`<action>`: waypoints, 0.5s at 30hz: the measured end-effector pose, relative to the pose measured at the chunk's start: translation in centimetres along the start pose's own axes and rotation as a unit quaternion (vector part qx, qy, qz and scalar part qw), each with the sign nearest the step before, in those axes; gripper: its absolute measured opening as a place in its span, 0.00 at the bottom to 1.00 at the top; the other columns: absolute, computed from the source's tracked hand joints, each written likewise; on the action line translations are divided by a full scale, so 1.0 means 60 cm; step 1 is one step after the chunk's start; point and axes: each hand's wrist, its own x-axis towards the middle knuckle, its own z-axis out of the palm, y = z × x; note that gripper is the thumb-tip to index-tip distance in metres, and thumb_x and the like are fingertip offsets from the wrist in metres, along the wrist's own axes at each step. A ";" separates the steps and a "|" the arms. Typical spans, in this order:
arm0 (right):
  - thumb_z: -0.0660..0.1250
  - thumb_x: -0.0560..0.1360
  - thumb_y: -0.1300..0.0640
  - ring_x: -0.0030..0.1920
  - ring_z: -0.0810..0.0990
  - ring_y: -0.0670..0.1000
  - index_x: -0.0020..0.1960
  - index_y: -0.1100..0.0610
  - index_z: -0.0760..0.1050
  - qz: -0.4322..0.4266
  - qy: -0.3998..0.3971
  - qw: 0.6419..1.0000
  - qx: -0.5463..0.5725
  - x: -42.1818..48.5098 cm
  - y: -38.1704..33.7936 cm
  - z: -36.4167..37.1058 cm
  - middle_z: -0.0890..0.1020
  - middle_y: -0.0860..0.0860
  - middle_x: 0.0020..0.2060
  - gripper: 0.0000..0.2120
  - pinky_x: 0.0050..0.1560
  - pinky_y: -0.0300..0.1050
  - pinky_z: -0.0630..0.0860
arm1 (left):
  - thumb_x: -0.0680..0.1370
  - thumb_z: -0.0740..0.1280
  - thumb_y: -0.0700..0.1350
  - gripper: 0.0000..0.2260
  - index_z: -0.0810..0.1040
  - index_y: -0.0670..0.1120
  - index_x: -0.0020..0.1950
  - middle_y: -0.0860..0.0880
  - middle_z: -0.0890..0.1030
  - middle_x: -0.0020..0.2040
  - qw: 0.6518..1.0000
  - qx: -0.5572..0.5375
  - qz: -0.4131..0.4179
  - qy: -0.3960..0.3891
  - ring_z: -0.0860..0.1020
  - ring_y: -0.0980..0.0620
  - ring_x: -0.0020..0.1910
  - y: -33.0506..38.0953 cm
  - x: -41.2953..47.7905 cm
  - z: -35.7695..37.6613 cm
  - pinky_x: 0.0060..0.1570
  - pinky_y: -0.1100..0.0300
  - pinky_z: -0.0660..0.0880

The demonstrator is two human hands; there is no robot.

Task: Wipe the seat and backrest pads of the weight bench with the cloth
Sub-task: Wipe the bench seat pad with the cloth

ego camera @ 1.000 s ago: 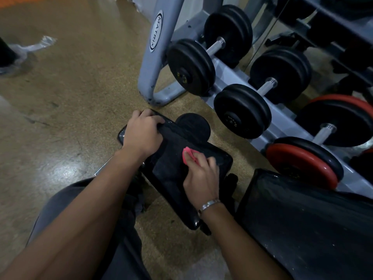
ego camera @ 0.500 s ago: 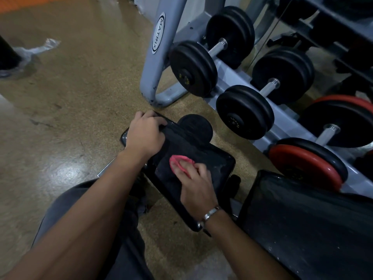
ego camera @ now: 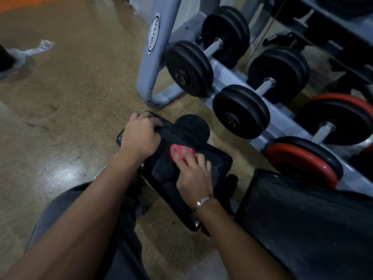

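The bench's black seat pad [ego camera: 219, 168] lies in the middle of the view, shiny and tilted away from me. My left hand [ego camera: 141, 136] grips its far left edge, fingers curled over the rim. My right hand [ego camera: 193, 174] presses a pink cloth [ego camera: 177, 151] flat on the pad's upper middle, with the cloth showing under and beyond my fingertips. The larger black backrest pad [ego camera: 306, 223] fills the lower right, with neither hand on it.
A grey dumbbell rack [ego camera: 148, 63] stands just beyond the seat, holding black dumbbells [ego camera: 241, 111] and a red-rimmed one [ego camera: 302, 158]. A round black foam roller end [ego camera: 192, 128] sits behind the seat. My dark trouser leg [ego camera: 84, 209] is lower left. Plastic wrap [ego camera: 28, 51] lies far left.
My right hand has slid the pink cloth leftward across the seat pad, towards my left hand. The left hand has kept its grip on the pad's edge.
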 end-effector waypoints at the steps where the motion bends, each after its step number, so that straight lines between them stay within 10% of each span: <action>1: 0.53 0.71 0.59 0.54 0.71 0.54 0.76 0.45 0.66 0.048 0.010 0.999 0.019 0.007 -0.016 -0.001 0.74 0.44 0.69 0.34 0.52 0.53 0.71 | 0.64 0.54 0.43 0.28 0.85 0.46 0.58 0.45 0.82 0.56 1.000 0.001 -0.001 0.002 0.74 0.37 0.52 0.001 -0.001 0.000 0.56 0.49 0.70; 8: 0.64 0.71 0.62 0.54 0.72 0.52 0.77 0.43 0.64 -0.056 -0.003 0.998 -0.006 -0.026 0.030 0.004 0.73 0.41 0.68 0.36 0.51 0.52 0.73 | 0.67 0.57 0.41 0.25 0.85 0.46 0.58 0.44 0.81 0.55 1.000 -0.006 -0.012 0.002 0.72 0.37 0.51 0.004 0.001 -0.002 0.54 0.47 0.72; 12: 0.57 0.73 0.61 0.53 0.71 0.53 0.76 0.43 0.67 0.104 0.030 0.994 0.030 0.002 0.042 0.003 0.74 0.41 0.68 0.32 0.51 0.53 0.73 | 0.68 0.59 0.39 0.23 0.85 0.47 0.58 0.45 0.81 0.56 1.000 -0.003 -0.006 0.003 0.73 0.37 0.51 0.001 0.001 0.001 0.54 0.49 0.70; 15: 0.56 0.74 0.61 0.54 0.71 0.52 0.77 0.45 0.65 0.051 0.017 0.998 0.017 -0.021 0.039 0.006 0.73 0.42 0.70 0.32 0.53 0.51 0.73 | 0.66 0.56 0.42 0.25 0.85 0.47 0.56 0.45 0.82 0.55 1.000 0.001 -0.004 0.006 0.73 0.37 0.50 0.000 0.003 0.001 0.53 0.51 0.68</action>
